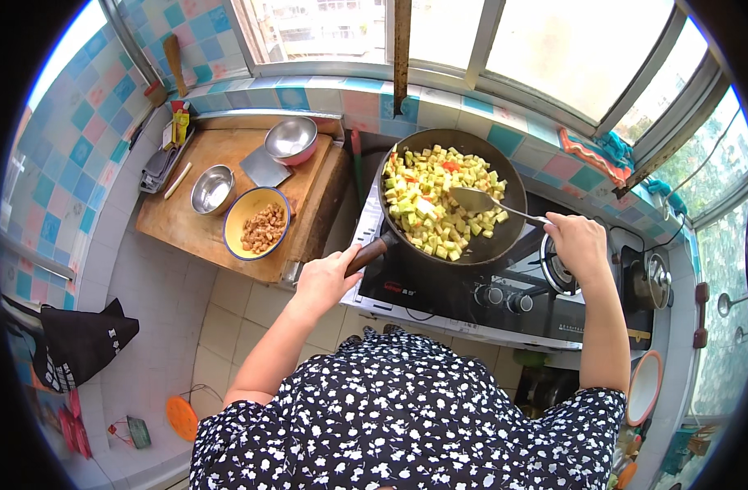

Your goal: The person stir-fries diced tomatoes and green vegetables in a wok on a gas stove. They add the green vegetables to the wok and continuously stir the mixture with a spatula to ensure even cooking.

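Observation:
My left hand [325,282] is wrapped round the brown handle of a dark frying pan [517,196], which sits on the stove. In the pan lies a heap of diced pale-green vegetables [427,214] with a few red pieces among them. My right hand [576,243] grips a metal spatula [475,201] from the right. The spatula's blade rests among the cubes, near the middle of the pan. Left of the pan, a yellow bowl with a blue rim [233,231] holds small browned chunks [264,229], apart from both hands.
On a wooden board [174,233] at the left stand two metal bowls, one of them a small steel bowl [213,189], with a cleaver blade [265,168] beside them. The gas stove [439,286] has a bare burner [558,265] on the right, with a lidded pot [653,280] beyond it.

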The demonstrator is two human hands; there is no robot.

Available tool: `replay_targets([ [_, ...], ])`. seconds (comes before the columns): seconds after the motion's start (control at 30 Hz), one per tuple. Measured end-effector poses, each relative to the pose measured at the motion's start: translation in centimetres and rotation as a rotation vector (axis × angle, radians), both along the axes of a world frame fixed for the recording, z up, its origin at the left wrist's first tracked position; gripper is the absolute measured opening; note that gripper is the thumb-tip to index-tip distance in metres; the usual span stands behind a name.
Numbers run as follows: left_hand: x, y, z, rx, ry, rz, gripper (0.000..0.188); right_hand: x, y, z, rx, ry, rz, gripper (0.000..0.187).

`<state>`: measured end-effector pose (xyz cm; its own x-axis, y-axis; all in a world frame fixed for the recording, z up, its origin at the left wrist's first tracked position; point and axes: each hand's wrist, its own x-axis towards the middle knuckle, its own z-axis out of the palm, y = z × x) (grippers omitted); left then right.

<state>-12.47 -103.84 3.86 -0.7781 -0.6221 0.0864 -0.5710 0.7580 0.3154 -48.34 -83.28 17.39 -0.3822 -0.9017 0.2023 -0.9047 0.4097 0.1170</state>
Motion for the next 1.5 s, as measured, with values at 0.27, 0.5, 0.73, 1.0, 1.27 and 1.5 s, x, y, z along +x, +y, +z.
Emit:
replay_targets([
  [0.27,-0.1,0.3,-0.2,-0.055,0.048,-0.002,0.05,-3.9,-3.9,1.4,0.185,0.185,-0.201,0.03],
  [0.5,-0.2,0.5,0.1,-0.078,0.064,0.007,0.048,-9.0,-10.3,-4.9,0.246,-0.292,-0.149,0.043],
  [0.73,-0.1,0.5,0.2,-0.022,-0.013,0.046,0.053,-5.5,-8.3,-3.4,0.158,0.079,0.31,0.029],
  [1.0,-0.2,0.4,0.2,-0.007,-0.018,0.028,0.054,-0.2,0.5,-0.9,0.085,0.327,0.356,0.025],
  [1.27,-0.2,0.3,0.4,0.017,-0.029,0.03,0.053,2.4,5.0,6.8,0.038,0.049,0.129,0.024],
  [1.5,-0.3,0.4,0.5,0.024,-0.024,0.017,0.054,4.3,3.7,2.9,0.247,0.09,0.153,0.022],
])
